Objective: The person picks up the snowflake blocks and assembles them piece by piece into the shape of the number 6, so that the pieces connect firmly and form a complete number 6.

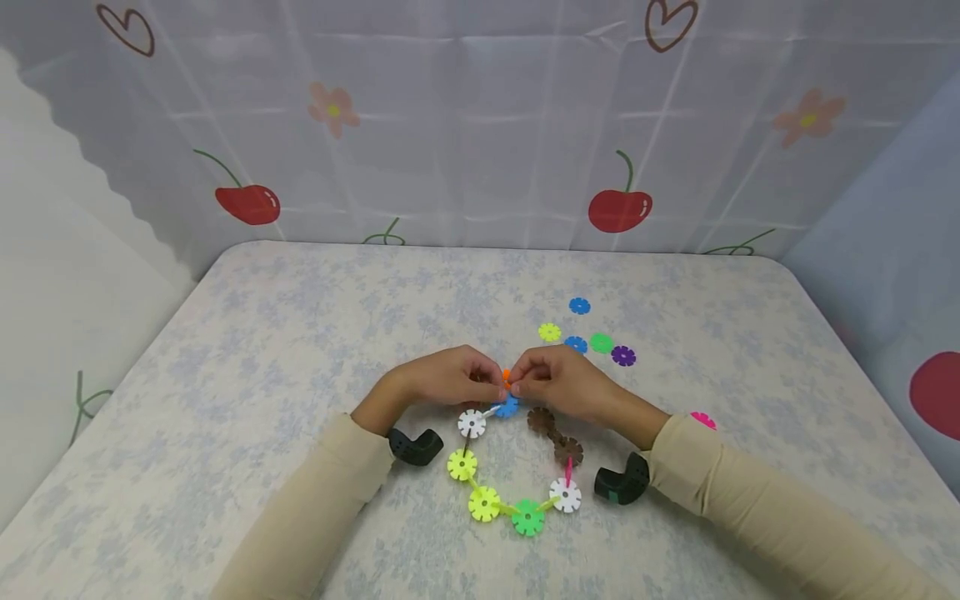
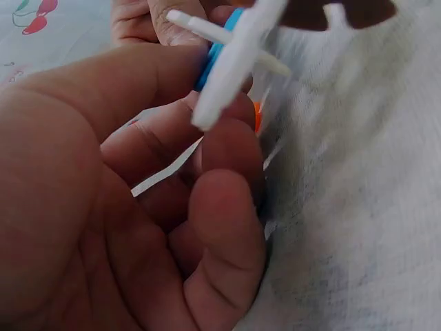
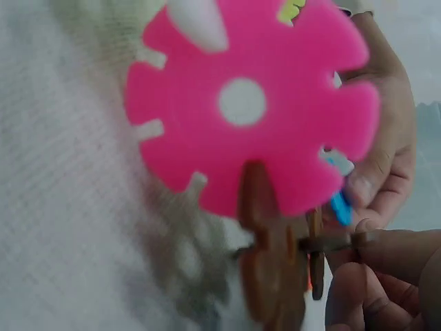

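Observation:
A curved chain of notched plastic snowflake discs lies on the table. It runs from a white disc (image 1: pixel 472 424) through yellow discs (image 1: pixel 484 504) and a green disc (image 1: pixel 528 518) to another white disc (image 1: pixel 566 496), a pink disc (image 3: pixel 241 158) and brown discs (image 1: pixel 567 452). At its far left end, my left hand (image 1: pixel 457 377) pinches a blue disc (image 1: pixel 507 407) between thumb and fingers. My right hand (image 1: pixel 562 379) meets it there, thumb and finger gripping an orange disc (image 1: pixel 507 377). Fingers mostly hide the orange disc.
Beyond the right hand lie loose discs: blue (image 1: pixel 580 306), yellow (image 1: pixel 550 332), green (image 1: pixel 602 343) and purple (image 1: pixel 623 356). A pink disc (image 1: pixel 703 420) is partly behind the right sleeve. Dark wrist devices (image 1: pixel 622 481) flank the chain. A printed curtain (image 1: pixel 465 125) hangs behind the table.

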Demonstrator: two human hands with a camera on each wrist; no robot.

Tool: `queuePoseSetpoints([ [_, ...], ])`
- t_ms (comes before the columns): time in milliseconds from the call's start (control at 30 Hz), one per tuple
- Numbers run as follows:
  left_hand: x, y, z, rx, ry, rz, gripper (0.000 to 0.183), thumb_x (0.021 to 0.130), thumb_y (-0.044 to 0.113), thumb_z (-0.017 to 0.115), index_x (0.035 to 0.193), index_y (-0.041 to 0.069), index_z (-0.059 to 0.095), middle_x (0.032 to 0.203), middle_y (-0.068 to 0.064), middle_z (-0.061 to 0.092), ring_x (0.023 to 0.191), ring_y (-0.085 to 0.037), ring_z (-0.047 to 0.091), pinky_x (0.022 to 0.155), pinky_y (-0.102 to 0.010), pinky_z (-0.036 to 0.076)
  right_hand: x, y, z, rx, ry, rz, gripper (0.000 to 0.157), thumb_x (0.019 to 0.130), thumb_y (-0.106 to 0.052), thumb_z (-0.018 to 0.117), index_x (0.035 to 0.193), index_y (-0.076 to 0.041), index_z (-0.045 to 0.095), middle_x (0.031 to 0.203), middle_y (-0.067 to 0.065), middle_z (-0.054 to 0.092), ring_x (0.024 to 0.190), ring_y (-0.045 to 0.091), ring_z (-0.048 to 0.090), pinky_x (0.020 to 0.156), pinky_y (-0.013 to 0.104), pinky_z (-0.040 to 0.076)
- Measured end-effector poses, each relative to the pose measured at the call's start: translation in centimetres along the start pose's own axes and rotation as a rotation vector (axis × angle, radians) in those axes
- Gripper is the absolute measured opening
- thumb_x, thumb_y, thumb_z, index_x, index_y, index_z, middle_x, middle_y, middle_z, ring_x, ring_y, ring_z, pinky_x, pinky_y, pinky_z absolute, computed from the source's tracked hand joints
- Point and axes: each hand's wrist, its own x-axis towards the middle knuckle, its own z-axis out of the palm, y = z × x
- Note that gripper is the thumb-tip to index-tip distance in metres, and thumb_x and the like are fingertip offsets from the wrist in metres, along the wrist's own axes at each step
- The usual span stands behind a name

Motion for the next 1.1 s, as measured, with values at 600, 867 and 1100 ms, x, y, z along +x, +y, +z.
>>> queuePoseSetpoints([
  [600,-0.7,-0.3,-0.7,-0.079,-0.023,-0.073,0.008,0.096,0.01,0.069,0.094,0.004,0.073,0.075,-0.007,0.063,0.063,-0.017,0.051,0.063,-0.028,0.044,1.6,0.3,-2.6,-0.275,-0.07,-0.085,0.02,0.093,-0.009,0.075,0.113,-0.011,0.074,0.094,-0.002,0.067,0.087,0.019,0.06,0.08,0.036,0.051],
  [867,-0.8,-0.4,-0.7,-0.095,-0.03,-0.062,0.008,0.096,0.01,0.069,0.094,0.003,0.073,0.076,-0.009,0.064,0.064,-0.017,0.052,0.063,-0.028,0.045,3.0,0.2,-2.2,-0.261,-0.158,-0.108,0.021,0.09,-0.005,0.075,0.111,-0.01,0.076,0.082,-0.001,0.064,0.074,0.017,0.056,0.069,0.032,0.049],
  [1100,-0.6,-0.5,-0.8,-0.081,-0.02,-0.063,0.007,0.096,0.009,0.069,0.095,0.004,0.074,0.078,-0.009,0.066,0.065,-0.018,0.054,0.063,-0.028,0.047,2.9,0.0,-1.9,-0.267,-0.143,-0.071,0.019,0.088,-0.004,0.077,0.106,-0.011,0.074,0.081,0.001,0.061,0.072,0.018,0.054,0.068,0.032,0.048],
])
